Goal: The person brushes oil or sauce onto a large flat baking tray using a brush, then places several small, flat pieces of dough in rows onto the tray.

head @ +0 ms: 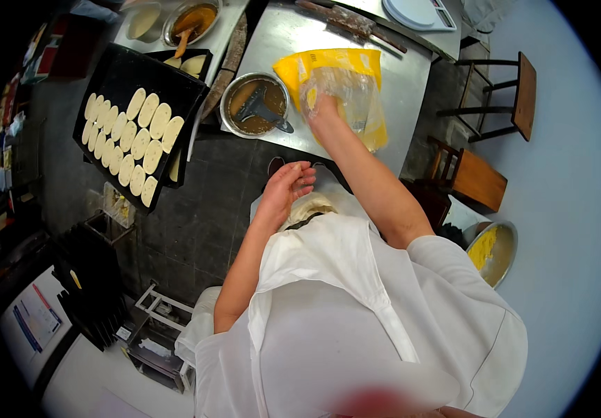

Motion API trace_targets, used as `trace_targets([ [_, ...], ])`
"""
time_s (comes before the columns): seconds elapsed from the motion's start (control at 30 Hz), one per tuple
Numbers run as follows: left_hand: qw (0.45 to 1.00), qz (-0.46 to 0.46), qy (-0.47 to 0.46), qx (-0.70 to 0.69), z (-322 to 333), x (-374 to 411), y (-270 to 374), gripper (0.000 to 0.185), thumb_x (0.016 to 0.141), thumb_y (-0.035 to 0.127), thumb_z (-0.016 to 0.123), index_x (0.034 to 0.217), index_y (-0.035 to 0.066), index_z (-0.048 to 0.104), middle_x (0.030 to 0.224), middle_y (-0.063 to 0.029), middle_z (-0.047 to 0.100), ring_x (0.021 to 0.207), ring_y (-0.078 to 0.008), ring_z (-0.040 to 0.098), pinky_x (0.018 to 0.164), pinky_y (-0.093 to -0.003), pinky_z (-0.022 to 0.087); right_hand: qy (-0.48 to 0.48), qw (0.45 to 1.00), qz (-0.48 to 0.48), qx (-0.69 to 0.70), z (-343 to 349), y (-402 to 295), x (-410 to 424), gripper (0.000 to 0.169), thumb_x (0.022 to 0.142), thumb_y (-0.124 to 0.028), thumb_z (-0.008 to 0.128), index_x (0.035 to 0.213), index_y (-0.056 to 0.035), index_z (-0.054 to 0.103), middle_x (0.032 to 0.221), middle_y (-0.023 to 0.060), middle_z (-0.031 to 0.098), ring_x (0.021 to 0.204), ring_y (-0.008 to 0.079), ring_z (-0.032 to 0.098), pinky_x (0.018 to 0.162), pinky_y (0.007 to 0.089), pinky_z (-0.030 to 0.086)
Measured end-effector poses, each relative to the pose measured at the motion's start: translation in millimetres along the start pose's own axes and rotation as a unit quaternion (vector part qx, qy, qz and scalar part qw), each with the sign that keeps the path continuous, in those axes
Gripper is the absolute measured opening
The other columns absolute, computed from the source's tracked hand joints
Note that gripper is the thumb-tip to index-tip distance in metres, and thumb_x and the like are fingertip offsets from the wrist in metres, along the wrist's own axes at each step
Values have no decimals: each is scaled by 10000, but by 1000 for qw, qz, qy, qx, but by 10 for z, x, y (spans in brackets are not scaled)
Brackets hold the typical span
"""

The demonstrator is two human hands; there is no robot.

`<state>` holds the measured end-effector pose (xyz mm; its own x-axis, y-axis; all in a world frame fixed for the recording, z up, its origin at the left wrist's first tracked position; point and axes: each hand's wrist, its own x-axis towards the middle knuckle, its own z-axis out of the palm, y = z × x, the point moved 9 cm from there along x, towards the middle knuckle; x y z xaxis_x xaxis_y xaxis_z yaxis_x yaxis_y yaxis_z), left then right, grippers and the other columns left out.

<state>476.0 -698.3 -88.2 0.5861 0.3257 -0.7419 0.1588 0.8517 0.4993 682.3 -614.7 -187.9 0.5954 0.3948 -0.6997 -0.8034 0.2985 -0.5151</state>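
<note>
A yellow bag (pixel 332 58) with a clear panel lies on the steel table (pixel 410 94). My right hand (pixel 322 107) reaches into it up to the wrist. Clear plastic blurs the fingers, so their grip is hidden. Beside the bag, to its left, stands a metal bowl (pixel 223 107) of brown liquid with small pale bits. A dark flat-headed utensil (pixel 253 107) rests in that bowl, its handle over the rim. In front of my apron (pixel 311 251), short of the table edge, hovers my left hand (pixel 287 185), fingers loosely curled and seemingly holding nothing.
At left, a black baking tray (pixel 123 70) carries rows of flat oval dough pieces (pixel 141 143). Behind it, another bowl (pixel 166 31) holds brown filling and a wooden-handled tool (pixel 183 39). A rolling pin (pixel 342 21) and a white scale (pixel 418 13) are at the back. Wooden stools (pixel 478 177) stand right.
</note>
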Motion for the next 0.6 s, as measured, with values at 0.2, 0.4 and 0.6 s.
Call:
trace_targets([
  [0.2,996,61,-58,16,28,-1,-114,289,1014,294,547,1128,56,663,1060,-75,698,991,-190,661,904,-371,536,-150,409,-345,-831,440,-129,-168,394,995,-188,479,1338,-3,536,1247,270,606,1140,412,591,963,518,476],
  [0.4,999,36,-9,-6,-89,-74,-29,331,1026,327,574,1222,66,626,1113,-35,669,960,-141,645,848,-327,554,-192,321,-580,-724,420,-199,-434,393,948,-165,542,1297,15,546,977,227,653,844,359,654,747,474,543],
  [0.6,999,27,-14,-10,-159,-96,18,309,1030,330,570,1205,81,629,1108,-23,658,967,-128,639,862,-320,550,-174,515,-407,-735,469,-302,146,366,957,-178,522,1282,-11,545,966,207,649,832,339,652,732,457,545],
])
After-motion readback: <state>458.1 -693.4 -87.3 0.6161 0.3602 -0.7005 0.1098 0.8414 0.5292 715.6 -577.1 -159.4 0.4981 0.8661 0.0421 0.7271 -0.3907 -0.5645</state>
